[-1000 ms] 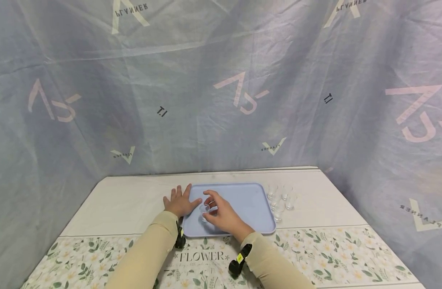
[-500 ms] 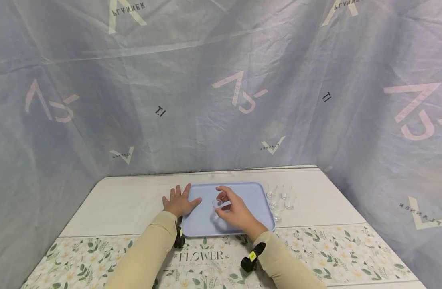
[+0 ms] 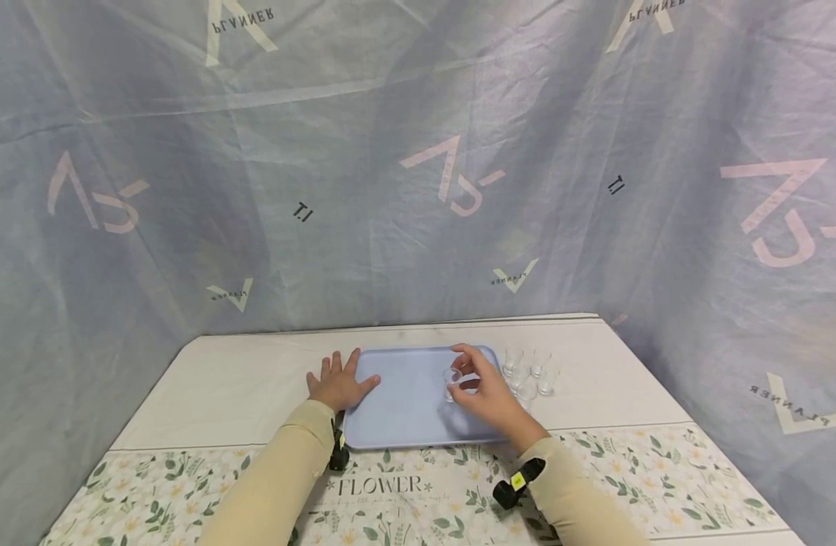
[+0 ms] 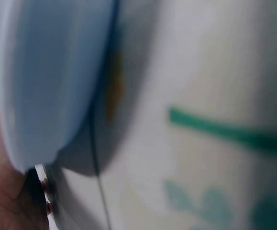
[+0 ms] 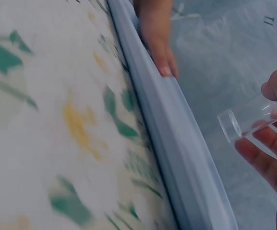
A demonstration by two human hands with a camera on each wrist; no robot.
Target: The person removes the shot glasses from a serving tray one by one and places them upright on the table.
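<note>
A small clear shot glass point(image 3: 451, 385) is pinched between the thumb and fingers of my right hand point(image 3: 482, 387), above the right part of a light blue tray point(image 3: 397, 417). In the right wrist view the same shot glass point(image 5: 241, 120) shows its thick base, and the thumb lies along its side. My left hand point(image 3: 339, 387) rests at the tray's left edge with its fingers spread, and its thumb reaches over the rim. Only part of that hand point(image 4: 6, 187) appears in the left wrist view, beside the blurred tray side point(image 4: 52, 96).
Several clear shot glasses point(image 3: 545, 381) stand in a cluster just right of the tray, partly overlapping. The white table cover point(image 3: 616, 379) has a floral band point(image 3: 636, 462) along the front. A grey curtain point(image 3: 363, 189) hangs behind and at both sides.
My right hand has moved to the right across the tray, carrying the shot glass from beside the left thumb toward the cluster of glasses. The left hand has stayed in place.
</note>
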